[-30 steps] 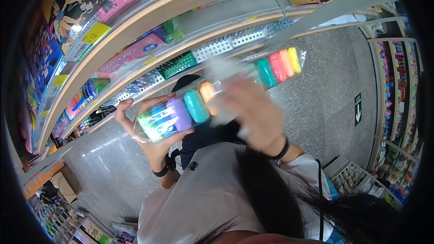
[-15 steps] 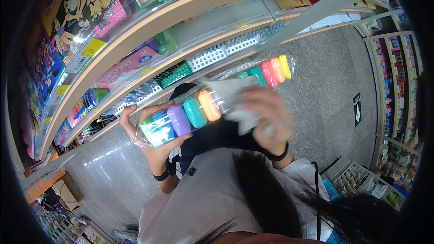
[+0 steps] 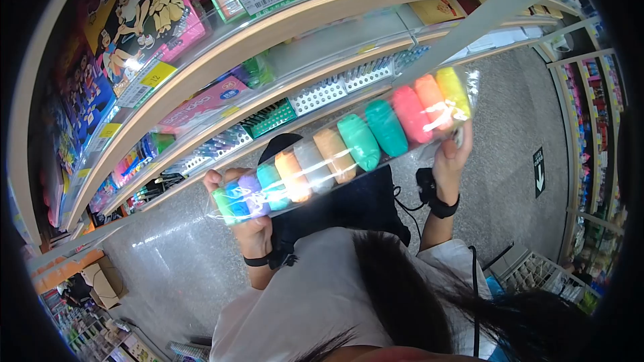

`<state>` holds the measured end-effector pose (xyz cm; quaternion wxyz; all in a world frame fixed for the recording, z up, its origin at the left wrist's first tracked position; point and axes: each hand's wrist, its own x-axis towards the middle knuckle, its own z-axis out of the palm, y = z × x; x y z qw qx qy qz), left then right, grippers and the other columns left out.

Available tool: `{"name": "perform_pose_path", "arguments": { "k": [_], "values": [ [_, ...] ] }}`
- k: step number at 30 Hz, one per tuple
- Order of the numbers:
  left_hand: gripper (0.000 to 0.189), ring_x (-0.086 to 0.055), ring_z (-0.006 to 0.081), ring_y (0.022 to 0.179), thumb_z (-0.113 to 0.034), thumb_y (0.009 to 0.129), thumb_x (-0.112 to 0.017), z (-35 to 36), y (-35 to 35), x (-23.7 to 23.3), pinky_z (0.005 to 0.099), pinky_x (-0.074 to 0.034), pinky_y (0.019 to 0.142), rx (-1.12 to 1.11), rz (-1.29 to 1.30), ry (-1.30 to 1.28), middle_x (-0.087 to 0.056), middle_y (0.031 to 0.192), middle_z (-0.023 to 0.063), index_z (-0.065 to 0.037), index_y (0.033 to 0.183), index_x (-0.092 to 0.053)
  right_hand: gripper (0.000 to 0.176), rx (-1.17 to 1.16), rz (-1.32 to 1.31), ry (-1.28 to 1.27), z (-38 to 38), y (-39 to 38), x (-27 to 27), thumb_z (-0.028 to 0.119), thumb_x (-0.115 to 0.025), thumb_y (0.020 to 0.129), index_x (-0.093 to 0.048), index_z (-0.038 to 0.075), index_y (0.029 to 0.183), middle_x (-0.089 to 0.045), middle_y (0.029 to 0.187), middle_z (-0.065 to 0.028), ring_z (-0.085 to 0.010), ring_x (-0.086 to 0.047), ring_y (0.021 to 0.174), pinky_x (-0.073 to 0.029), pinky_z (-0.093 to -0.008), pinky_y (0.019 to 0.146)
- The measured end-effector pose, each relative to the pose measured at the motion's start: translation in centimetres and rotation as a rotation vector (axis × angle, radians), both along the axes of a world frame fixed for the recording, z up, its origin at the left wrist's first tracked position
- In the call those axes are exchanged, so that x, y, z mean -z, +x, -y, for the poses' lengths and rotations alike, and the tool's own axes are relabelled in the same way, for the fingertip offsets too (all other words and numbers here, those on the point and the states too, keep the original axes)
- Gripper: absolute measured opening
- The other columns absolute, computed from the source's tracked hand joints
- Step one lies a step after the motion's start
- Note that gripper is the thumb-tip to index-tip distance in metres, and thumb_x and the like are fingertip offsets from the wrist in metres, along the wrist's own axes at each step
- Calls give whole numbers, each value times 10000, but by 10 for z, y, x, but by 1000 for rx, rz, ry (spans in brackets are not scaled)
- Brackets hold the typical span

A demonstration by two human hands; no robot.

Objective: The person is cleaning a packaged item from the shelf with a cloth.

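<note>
A long clear plastic pack of modelling clay [image 3: 357, 141] stretches across the middle of the head view, rising toward the right. Several soft-looking blocks lie in a row inside it, from green, blue and purple through grey and tan to pink, orange and yellow. My left hand [image 3: 253, 233] grips its lower left end, fingers behind and thumb in front. At the upper right end my right hand [image 3: 452, 159] holds the pack from below, its fingers partly hidden behind the wrapping. Glare whitens parts of the plastic.
Curved shelves [image 3: 268, 43] with price tags run along the left and top. Pen trays [image 3: 318, 96] stand on a lower shelf, near a pink box [image 3: 204, 104]. A cardboard box [image 3: 104, 281] sits at lower left. More stocked racks [image 3: 590, 114] line the right side.
My right hand has moved from the pack's middle to its right end. The white tissue-like piece it held over the pack no longer shows, and the whole row of blocks is uncovered.
</note>
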<state>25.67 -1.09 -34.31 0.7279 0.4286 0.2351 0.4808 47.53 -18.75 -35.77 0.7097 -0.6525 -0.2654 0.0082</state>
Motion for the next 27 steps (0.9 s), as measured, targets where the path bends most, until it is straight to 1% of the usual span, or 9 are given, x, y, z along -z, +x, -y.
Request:
{"name": "perform_pose_path", "arguments": {
  "k": [2, 6, 8, 10, 11, 16, 22, 25, 27],
  "values": [
    [911, -540, 197, 929, -229, 509, -921, 4, -2, 3, 338, -449, 849, 27, 73, -74, -538, 926, 51, -155, 1163, -292, 1002, -10, -6, -275, 17, 18, -3, 635, -676, 668, -372, -61, 1321, -514, 1231, -138, -219, -496, 1154, -392, -338, 975],
    [892, -530, 221, 929, -231, 522, -913, 10, -2, 3, 367, -433, 865, 103, 153, -138, -535, 916, 45, -176, 1157, -290, 770, -113, -1, -116, 18, 41, -9, 436, -727, 749, -448, -60, 1268, -553, 1194, -141, -222, -544, 1106, -426, -341, 947],
    [943, -524, 252, 985, -261, 511, -917, 8, -10, 20, 375, -420, 881, 88, 128, -136, -551, 967, 61, -167, 1199, -279, 629, 53, 210, -137, 21, 41, -21, 343, -725, 766, -511, -51, 1207, -598, 1123, -130, -210, -584, 1033, -446, -330, 918],
    [1123, -424, 260, 1214, -344, 573, -868, 3, -15, 34, 444, -319, 1055, 209, 51, 95, -484, 1209, 58, -195, 1441, -171, 550, 109, 186, -156, 19, 32, -37, 311, -723, 767, -546, -46, 1145, -617, 1061, -141, -216, -605, 971, -470, -333, 872],
    [1290, -410, 341, 1238, -406, 436, -918, 5, -7, 24, 419, -376, 949, 73, -82, -17, -525, 1202, 145, -128, 1416, -128, 472, 178, 168, -180, 17, 30, -47, 280, -722, 768, -581, -42, 1082, -636, 998, -152, -223, -625, 909, -493, -336, 826],
    [1447, -294, 370, 1325, -693, 389, -789, -19, 0, 0, 474, -301, 1022, -166, -105, 118, -408, 1345, 251, -110, 1461, -13, 404, -155, 568, 40, -24, 16, -114, 339, -732, 733, -617, -28, 859, -635, 801, -181, -232, -643, 732, -517, -304, 597],
    [1274, -398, 425, 1249, -587, 406, -852, -20, 19, -35, 581, -149, 1078, 106, -98, 890, -459, 1283, 271, -80, 1393, -227, 427, -439, 1060, -94, -73, 5, -138, 422, -704, 716, -641, 10, 807, -632, 759, -150, -267, -637, 645, -505, -326, 563],
    [1200, -477, 387, 1185, -487, 404, -898, -7, 48, -49, 546, -271, 1045, 128, -39, 840, -512, 1217, 248, -76, 1345, -277, 524, -480, 1030, -118, -79, 5, -137, 472, -711, 666, -647, -5, 872, -624, 754, -143, -276, -637, 660, -507, -321, 577],
    [1065, -578, 315, 1022, -393, 414, -924, -1, 53, -46, 423, -431, 923, 74, -140, 699, -590, 1069, 198, -63, 1263, -371, 512, -475, 1027, -134, -78, 5, -136, 461, -701, 695, -641, -11, 884, -628, 759, -145, -275, -641, 676, -510, -319, 597]
  ]
}}
